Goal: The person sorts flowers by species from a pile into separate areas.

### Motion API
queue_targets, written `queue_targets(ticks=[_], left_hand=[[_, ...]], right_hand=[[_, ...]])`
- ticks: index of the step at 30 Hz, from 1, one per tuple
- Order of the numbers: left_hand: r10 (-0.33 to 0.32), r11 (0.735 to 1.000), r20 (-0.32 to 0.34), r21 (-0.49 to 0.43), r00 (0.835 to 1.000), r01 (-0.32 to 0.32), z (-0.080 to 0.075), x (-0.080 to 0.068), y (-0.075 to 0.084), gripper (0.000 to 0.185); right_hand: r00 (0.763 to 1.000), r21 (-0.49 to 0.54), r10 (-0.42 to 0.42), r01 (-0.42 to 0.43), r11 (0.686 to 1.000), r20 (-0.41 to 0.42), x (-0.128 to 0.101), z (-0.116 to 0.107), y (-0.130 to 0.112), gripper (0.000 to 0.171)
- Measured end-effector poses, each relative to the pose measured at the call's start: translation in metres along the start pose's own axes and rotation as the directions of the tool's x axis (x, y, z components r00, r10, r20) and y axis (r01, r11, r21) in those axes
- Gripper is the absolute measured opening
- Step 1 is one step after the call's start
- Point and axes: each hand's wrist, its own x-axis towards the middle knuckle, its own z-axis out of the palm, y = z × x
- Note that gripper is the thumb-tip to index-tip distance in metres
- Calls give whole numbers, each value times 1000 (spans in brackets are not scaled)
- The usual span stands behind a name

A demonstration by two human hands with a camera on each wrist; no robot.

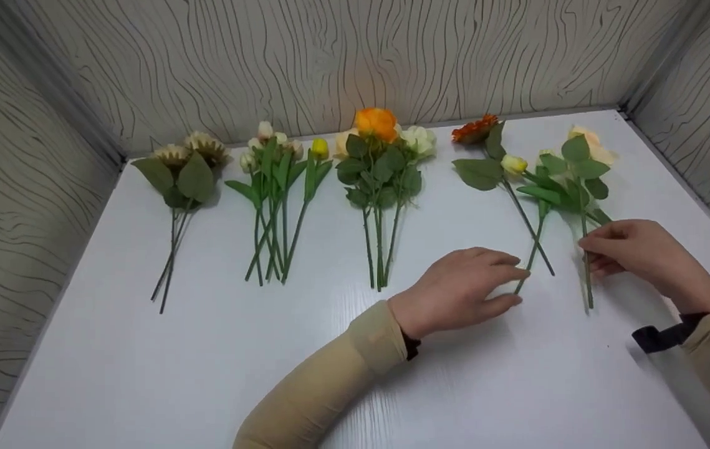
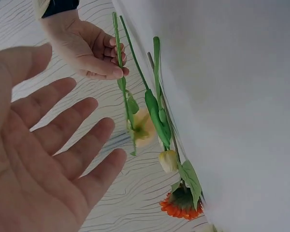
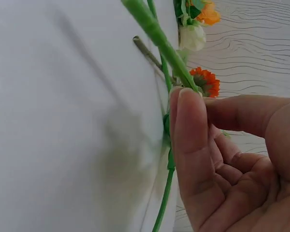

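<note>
My right hand [image 1: 647,259] pinches the green stem of a peach rose [image 1: 596,148] between thumb and fingertips at the right of the table. The right wrist view shows the thumb and forefinger closed on that stem [image 3: 162,43]. My left hand [image 1: 464,290] holds nothing; its fingers are spread, palm facing the camera in the left wrist view. Its fingertips overlap the lower end of a tulip stem [image 1: 527,268] in the head view. Beside the rose lie a yellow tulip [image 1: 513,164] and an orange-red daisy-like flower [image 1: 478,130], their stems crossing.
Three bunches lie on the white table [image 1: 205,380]: beige flowers [image 1: 205,148] at left, pale tulips with a yellow tulip [image 1: 320,148], and roses with an orange bloom [image 1: 376,125]. Wood-grain patterned walls [image 1: 305,56] border the table. A black strap [image 1: 657,337] hangs from the right wrist.
</note>
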Motion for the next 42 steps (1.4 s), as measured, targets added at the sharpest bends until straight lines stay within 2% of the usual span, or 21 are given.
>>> queue_targets(ticks=[2,4,6,8,10,12,15,17,19,23,29,37,39,42], left_hand=[[-75,990,-70,-127,995,66,-6,-1,-8,36],[-172,951,-125,-281,977,132,-12,-4,-16,32],[-269,880,-177,-444,947,168,-17,-6,-25,30],[-366,784,-204,-593,908,182,-22,-8,-34,30],[-446,694,-223,-698,867,177,-27,-10,-42,30],[-507,616,-233,-771,830,160,-31,-13,-49,30],[-574,536,-229,-831,786,149,-34,-15,-57,30],[-601,494,-223,-859,768,137,-35,-16,-61,28],[-618,467,-221,-875,754,127,-35,-17,-63,24],[-639,445,-223,-888,736,117,-34,-16,-65,18],[-644,421,-212,-901,735,109,-35,-16,-67,16],[-659,341,-187,-938,729,67,-38,-20,-74,14],[-669,331,-181,-941,721,72,-39,-22,-77,15],[-694,327,-174,-941,699,91,-42,-27,-85,18]], right_hand=[[999,0,-24,24,1000,-25,-3,3,-9,55],[998,2,-50,50,999,-47,-5,11,-21,55],[994,0,-83,83,997,-65,-8,21,-37,54],[989,9,-126,127,992,-78,-10,36,-54,51],[980,27,-180,183,983,-84,-12,52,-72,47],[969,43,-233,237,971,-75,-12,69,-88,43],[953,62,-300,303,951,-49,-9,93,-107,37],[942,69,-332,334,940,-40,-7,106,-115,33],[931,77,-362,365,928,-44,-5,115,-119,28],[915,71,-398,402,913,-61,-4,125,-121,21],[912,80,-408,411,908,-52,-1,129,-123,21],[911,113,-411,409,905,-5,2,131,-129,26],[910,127,-414,410,903,9,4,131,-130,27],[909,155,-415,405,901,37,8,131,-130,29]])
